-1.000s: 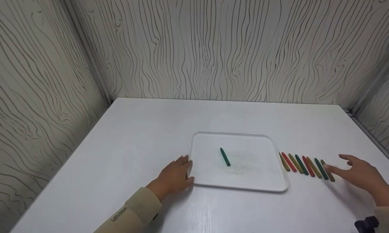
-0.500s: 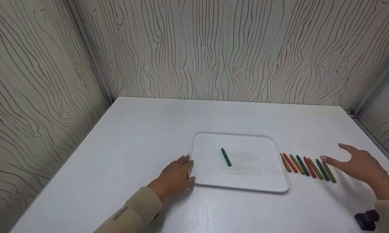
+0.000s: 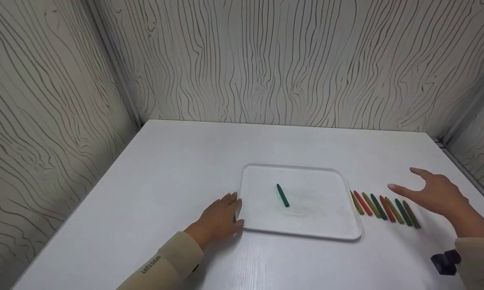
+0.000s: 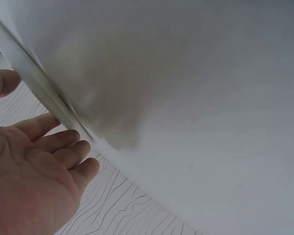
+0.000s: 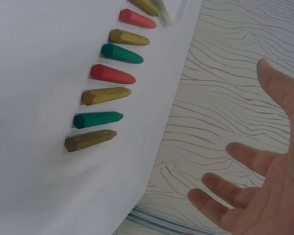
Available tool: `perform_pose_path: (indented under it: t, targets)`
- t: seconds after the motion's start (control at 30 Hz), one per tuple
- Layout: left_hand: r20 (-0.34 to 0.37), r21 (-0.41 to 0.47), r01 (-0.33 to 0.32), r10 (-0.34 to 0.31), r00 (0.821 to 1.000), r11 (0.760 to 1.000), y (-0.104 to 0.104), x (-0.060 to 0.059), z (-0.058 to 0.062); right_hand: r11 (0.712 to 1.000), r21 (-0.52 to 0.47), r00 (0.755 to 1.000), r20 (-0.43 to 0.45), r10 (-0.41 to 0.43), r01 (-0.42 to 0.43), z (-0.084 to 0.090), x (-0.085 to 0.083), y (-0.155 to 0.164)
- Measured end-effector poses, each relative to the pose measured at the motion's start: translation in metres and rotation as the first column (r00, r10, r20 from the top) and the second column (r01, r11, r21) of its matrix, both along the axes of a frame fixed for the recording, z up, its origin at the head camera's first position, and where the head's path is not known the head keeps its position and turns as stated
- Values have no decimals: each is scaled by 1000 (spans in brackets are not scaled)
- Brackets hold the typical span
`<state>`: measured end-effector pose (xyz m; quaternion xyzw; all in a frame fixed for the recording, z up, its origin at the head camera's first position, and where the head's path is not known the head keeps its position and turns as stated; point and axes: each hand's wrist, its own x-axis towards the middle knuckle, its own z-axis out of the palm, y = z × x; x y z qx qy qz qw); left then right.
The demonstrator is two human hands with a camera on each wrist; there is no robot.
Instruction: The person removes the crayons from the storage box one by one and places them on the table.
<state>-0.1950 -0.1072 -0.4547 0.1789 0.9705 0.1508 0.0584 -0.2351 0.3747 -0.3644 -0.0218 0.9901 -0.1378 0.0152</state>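
Note:
Fingers and thumb loosely extended, my left hand rests against the left edge of a white tray. In the left wrist view its fingertips lie along the tray's rim. One dark green crayon lies inside the tray, left of centre. My right hand is raised beyond the right end of a crayon row, thumb and fingers spread apart, holding nothing. Closest to it in the row is an olive-brown crayon. Beside that lies a green crayon.
Several red, yellow-brown and green crayons form a slanted row right of the tray, among them a red crayon. Faint green smudges mark the tray floor. The white table meets wood-patterned panels behind and at the sides.
My right hand has lifted away from the end of the crayon row and moved up and to the left in the head view. The left hand has stayed at the tray edge.

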Motion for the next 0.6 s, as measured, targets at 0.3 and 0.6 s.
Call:
perform_pose_path:
  t: [0.3,0.6]
  targets:
    - [0,-10,1,-1,1000,1000,1,1,2,999,-28,999,-11,39,-39,4,-9,-28]
    - [-9,-16,1,-1,1000,1000,1,1,3,997,-48,998,0,64,-64,5,-16,-62]
